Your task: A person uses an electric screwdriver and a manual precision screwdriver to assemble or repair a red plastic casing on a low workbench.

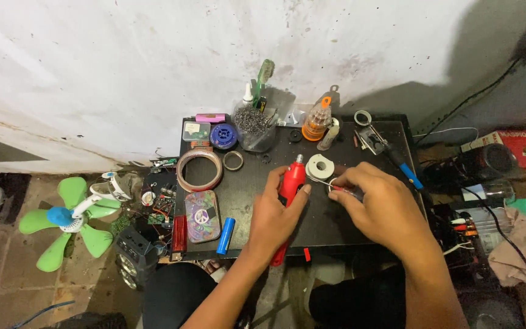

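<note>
Head view: red rotary tool lies across the middle of the small black table, its tail reaching the front edge. Left hand wraps loosely around it. Just right of the tool, right hand pinches what seems a small red-handled bit. Bare tabletop lies left of the tool, toward the blue cylinder.

Home repair corner, cluttered tool table
</note>
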